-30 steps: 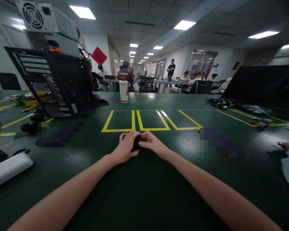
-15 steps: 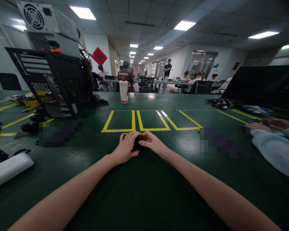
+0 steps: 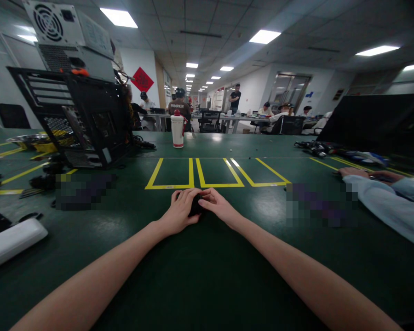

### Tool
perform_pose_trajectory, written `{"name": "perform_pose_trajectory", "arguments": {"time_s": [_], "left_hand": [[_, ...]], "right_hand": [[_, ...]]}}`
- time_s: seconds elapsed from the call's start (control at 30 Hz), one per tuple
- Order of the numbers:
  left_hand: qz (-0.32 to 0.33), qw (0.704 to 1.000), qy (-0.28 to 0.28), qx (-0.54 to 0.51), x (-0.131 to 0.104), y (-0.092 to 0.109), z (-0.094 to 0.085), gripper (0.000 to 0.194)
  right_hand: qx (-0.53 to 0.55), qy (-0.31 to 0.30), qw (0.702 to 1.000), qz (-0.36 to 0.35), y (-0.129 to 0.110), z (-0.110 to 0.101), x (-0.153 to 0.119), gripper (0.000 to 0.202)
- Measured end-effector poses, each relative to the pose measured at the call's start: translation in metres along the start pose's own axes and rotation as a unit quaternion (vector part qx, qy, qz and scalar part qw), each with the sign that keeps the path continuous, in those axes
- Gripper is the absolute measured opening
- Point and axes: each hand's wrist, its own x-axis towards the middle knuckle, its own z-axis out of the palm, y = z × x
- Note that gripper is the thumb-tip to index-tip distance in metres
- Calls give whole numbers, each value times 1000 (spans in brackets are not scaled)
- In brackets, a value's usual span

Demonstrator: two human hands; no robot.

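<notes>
A small black rounded object [image 3: 195, 207], largely covered by fingers, sits between my two hands just below the yellow tape outlines. My left hand [image 3: 181, 212] wraps over its left side and top, with the thumb along the near side. From the right, my right hand [image 3: 219, 207] pinches the object's edge with thumb and fingertips. What kind of object it is cannot be made out. Both forearms reach forward low over the green tabletop [image 3: 193, 285].
Yellow tape [image 3: 224, 185] marks several outlines ahead, with a white bottle [image 3: 178, 131] beyond. At left stand a black computer case [image 3: 89, 119] topped by power supplies [image 3: 72, 32] and a white object [image 3: 17, 241]. A co-worker's sleeve [image 3: 382, 202] and a black monitor [image 3: 379, 124] are at right.
My hands and the black object stay practically in place. At right, the co-worker's hand and sleeve have moved left and slightly farther away.
</notes>
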Motion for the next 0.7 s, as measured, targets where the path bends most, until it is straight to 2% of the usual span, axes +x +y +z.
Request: {"name": "perform_pose_trajectory", "arguments": {"time_s": [0.13,0.3,0.53,0.7], "left_hand": [[-4,1000,-8,-3,0,3,-4,59],[-3,1000,-6,-5,0,3,-4,60],[0,1000,9,0,0,0,2,61],[1,1000,22,5,1,-3,7,60]], "right_hand": [[13,-11,1000,7,0,-1,0,30],[48,-44,998,-8,2,-4,0,40],[35,-15,999,-21,3,-1,1,25],[19,-3,1000,4,0,0,0,31]]}}
